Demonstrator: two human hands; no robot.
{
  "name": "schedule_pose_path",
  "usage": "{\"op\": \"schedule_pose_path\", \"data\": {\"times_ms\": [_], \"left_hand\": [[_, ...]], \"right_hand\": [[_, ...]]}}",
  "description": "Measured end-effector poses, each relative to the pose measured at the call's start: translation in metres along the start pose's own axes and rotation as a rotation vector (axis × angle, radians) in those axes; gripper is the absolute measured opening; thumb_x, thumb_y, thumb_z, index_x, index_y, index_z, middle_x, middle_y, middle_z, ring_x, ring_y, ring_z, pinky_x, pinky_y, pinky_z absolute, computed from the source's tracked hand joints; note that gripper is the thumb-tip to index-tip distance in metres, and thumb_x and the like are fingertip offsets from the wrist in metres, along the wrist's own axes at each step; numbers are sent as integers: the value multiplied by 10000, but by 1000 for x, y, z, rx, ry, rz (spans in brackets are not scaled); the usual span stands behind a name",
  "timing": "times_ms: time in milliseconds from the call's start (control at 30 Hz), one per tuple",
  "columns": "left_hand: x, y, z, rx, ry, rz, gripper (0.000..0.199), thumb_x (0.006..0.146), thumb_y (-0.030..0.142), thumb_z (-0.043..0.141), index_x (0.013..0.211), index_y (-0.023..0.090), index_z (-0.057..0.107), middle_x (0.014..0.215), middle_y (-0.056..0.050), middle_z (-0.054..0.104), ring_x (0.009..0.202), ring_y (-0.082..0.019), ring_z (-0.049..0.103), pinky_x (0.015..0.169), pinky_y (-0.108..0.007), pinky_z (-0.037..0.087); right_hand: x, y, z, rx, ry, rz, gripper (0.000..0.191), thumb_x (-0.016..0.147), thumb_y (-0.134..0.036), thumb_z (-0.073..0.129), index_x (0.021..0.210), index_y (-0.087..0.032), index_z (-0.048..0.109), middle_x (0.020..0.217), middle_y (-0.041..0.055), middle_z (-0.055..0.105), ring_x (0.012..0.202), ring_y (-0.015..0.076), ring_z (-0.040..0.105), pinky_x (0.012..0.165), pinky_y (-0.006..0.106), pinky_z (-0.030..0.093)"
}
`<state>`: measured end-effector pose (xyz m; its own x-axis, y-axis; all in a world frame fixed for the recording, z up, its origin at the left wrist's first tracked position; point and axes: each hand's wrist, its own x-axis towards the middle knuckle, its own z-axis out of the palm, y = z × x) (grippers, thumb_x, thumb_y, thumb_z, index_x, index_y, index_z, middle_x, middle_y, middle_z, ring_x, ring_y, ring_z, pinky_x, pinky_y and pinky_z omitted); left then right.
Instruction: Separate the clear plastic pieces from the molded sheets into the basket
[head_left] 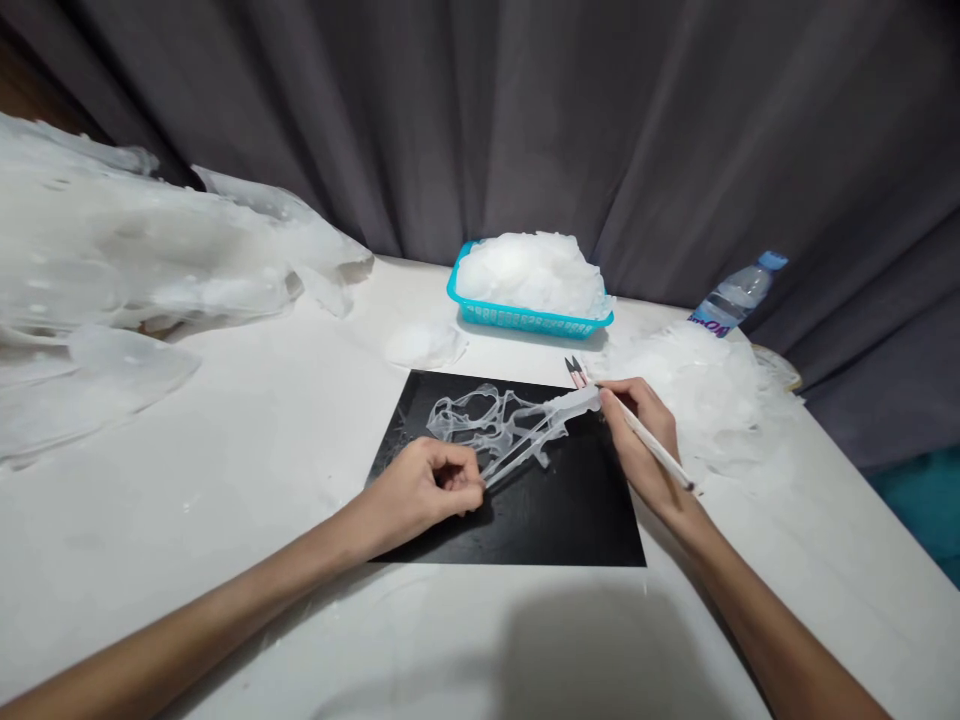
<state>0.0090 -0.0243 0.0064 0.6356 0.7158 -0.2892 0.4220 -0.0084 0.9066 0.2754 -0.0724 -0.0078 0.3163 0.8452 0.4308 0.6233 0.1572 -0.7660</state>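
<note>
A thin translucent sheet (510,425) with large cut-out holes lies stretched and crumpled over a black mat (570,510). Its near strip ends in my left hand (431,490), which is closed in a pinch above the mat's left part. My right hand (641,430) is closed around a slim white pen-like tool (651,445) that slants back over the wrist. The fingertips of that hand meet the sheet's whiter, bunched end at the mat's upper right; whether they also pinch it is hard to see. Two dark-tipped sticks (574,370) lie just beyond the mat.
Behind the mat stands a blue basket (532,322) heaped with white translucent pieces. A loose pile (697,390) of similar pieces lies at right, before a water bottle (739,295). Large filmy sheets (150,240) cover the table's left back. A grey curtain (540,120) hangs behind.
</note>
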Motion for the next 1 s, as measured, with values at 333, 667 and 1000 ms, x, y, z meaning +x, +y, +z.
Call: {"op": "schedule_pose_path", "data": {"times_ms": [333,667,1000], "left_hand": [[-4,13,-23,400,340,206,439,884,485,717,657,200,472,601,53,461,576,-119,430,557,-247,330],[6,2,-1,321,125,386,290,1037,463,577,960,205,684,853,-8,678,768,-169,634,739,-292,481],[7,7,9,-563,46,77,294,873,386,811,1013,151,704,1017,-55,779,959,-202,747,913,-310,569]], "right_hand": [[-8,-20,-6,185,-469,-91,157,1048,-295,561,1069,-236,705,1032,26,679,967,179,647,894,322,489],[-22,-31,-5,111,-497,-182,355,1063,-298,541,1416,-304,579,943,7,617,811,161,593,803,318,521],[-49,-46,12,-290,-67,-434,260,1094,-258,435,1234,-258,654,1289,119,479,1063,239,522,953,448,511]]}}
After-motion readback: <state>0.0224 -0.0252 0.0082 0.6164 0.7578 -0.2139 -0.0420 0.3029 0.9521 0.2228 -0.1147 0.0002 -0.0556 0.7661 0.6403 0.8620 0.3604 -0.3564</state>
